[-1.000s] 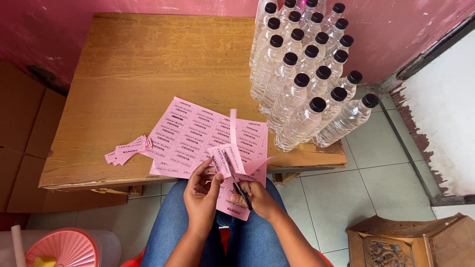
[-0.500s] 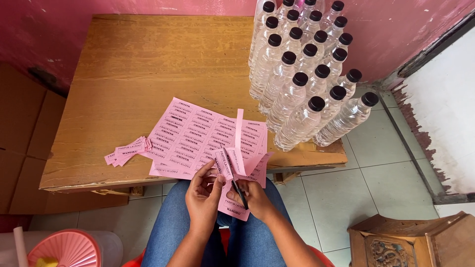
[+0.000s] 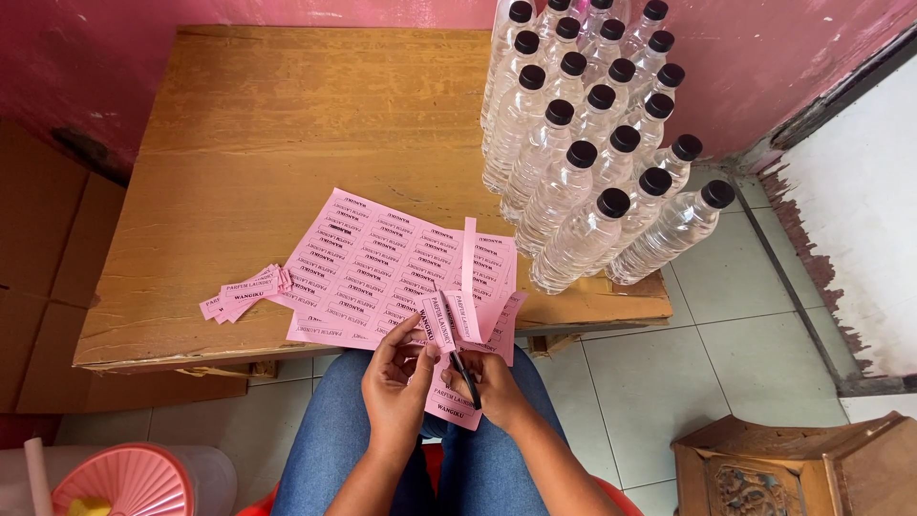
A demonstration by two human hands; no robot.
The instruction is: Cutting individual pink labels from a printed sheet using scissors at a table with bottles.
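Observation:
My left hand (image 3: 396, 387) pinches a pink strip of printed labels (image 3: 441, 354) over my lap, just below the table's front edge. Black scissors (image 3: 462, 368) are gripped in my right hand (image 3: 497, 387), their blades against the strip. One narrow cut strip (image 3: 469, 277) curls upward from the held paper. A larger pink label sheet (image 3: 382, 263) lies on the wooden table (image 3: 287, 124). To its left sits a small pile of cut labels (image 3: 244, 291).
Several clear plastic bottles with black caps (image 3: 592, 143) stand packed together on the table's right side. A carved wooden box (image 3: 793, 468) sits on the tiled floor at the right. A pink ribbed lid (image 3: 124, 483) shows at bottom left. Cardboard (image 3: 38, 268) leans at left.
The scissors have worked further along the held strip, and the narrow cut strip stands a little more upright. Both hands stay over my lap.

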